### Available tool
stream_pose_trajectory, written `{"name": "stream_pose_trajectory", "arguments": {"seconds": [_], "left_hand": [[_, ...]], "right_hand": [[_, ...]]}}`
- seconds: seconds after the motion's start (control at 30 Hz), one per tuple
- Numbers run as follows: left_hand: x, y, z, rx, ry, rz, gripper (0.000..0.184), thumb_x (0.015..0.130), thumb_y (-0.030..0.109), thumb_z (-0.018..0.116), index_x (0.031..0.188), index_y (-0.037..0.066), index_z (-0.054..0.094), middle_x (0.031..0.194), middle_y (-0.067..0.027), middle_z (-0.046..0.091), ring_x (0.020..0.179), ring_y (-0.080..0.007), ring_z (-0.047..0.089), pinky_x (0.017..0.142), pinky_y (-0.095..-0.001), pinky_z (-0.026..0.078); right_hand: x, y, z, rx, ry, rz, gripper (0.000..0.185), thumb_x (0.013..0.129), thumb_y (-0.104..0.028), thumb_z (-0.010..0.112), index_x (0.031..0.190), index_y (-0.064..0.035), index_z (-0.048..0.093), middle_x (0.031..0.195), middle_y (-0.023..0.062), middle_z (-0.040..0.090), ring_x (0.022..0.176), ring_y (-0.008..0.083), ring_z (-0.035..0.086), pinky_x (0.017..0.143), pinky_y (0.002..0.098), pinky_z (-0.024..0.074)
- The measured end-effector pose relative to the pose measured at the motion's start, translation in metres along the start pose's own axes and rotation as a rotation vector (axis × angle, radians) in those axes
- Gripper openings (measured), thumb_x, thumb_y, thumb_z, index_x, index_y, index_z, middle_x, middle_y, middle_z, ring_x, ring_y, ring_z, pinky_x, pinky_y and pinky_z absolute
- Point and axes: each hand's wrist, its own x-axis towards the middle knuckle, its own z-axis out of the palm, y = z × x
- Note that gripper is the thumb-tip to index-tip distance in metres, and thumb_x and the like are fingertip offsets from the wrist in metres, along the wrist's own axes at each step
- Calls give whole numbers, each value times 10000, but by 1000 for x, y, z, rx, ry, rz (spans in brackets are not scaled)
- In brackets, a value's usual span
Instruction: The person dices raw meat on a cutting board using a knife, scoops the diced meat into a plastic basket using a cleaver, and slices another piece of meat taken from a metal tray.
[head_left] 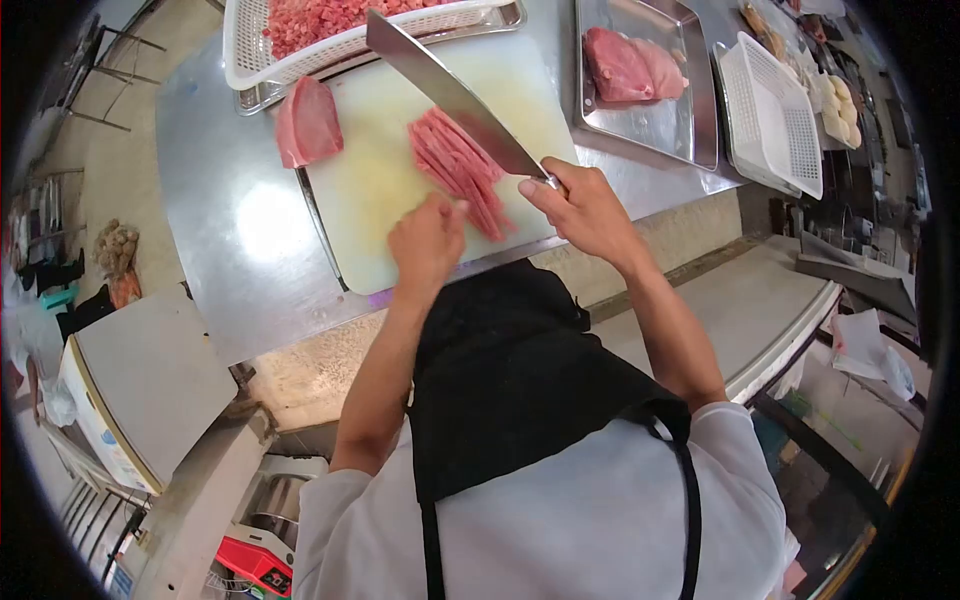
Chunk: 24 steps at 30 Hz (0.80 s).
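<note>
In the head view, my right hand [580, 205] grips the handle of a wide cleaver [455, 100]. Its blade points up and to the left, over the far end of a bundle of raw meat strips [460, 172]. The strips lie on a pale cutting board [365, 215]. My left hand [428, 240] is beside the near left side of the strips, its fingers curled in and slightly blurred; I see nothing in it. A larger piece of raw meat [308, 122] rests at the board's left edge.
Behind the board, a white perforated basket [330, 62] holds diced meat. To the right, a metal tray [640, 130] carries a raw meat piece [632, 68]. Farther right stands another white basket [770, 110]. All are on a metal table [215, 250].
</note>
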Motion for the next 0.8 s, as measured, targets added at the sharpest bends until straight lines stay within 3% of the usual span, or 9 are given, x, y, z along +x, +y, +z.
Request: {"name": "stream_pose_trajectory", "arguments": {"seconds": [0.1,0.2,0.33,0.47,0.57,0.67,0.8], "left_hand": [[-2,25,9,169,-75,-31,417,887,430,735,955,29,644,806,-248,721,787,-455,723,721,-552,544],[-3,26,18,232,-32,-50,387,857,396,728,933,25,646,796,-261,718,784,-473,719,724,-564,548],[-6,3,19,242,75,-159,317,827,324,728,866,17,661,808,-235,727,769,-453,716,736,-538,560],[16,-12,8,155,212,-223,293,838,288,716,897,9,651,807,-248,721,768,-475,705,753,-556,544],[40,-5,8,231,187,4,310,854,315,726,867,9,671,790,-251,716,782,-466,709,750,-544,550],[25,20,-18,272,183,-118,315,865,334,724,849,21,695,777,-244,714,791,-449,716,744,-540,556],[-5,50,10,207,81,-162,323,842,350,738,875,29,717,779,-217,723,790,-428,724,738,-535,562]], "right_hand": [[-7,16,-1,63,26,-30,424,1006,-360,662,823,15,583,549,72,522,497,137,491,500,344,411],[-11,27,-7,74,-8,2,458,992,-402,665,891,44,633,613,217,544,543,342,507,581,441,438],[-17,41,-15,91,-20,-36,452,993,-389,667,862,41,620,596,192,535,533,295,517,570,426,434],[-18,60,-20,193,-32,-49,447,997,-378,668,845,38,612,583,155,534,531,233,527,556,402,429],[-14,68,-20,286,-47,-28,447,1001,-374,667,838,38,610,579,136,544,533,214,533,552,387,431],[-9,68,-29,310,-66,-55,456,1004,-380,666,833,39,605,578,127,553,531,209,536,549,381,434],[-6,64,-38,349,-58,-68,468,1005,-390,666,829,38,594,577,137,544,527,213,540,549,390,438]]}}
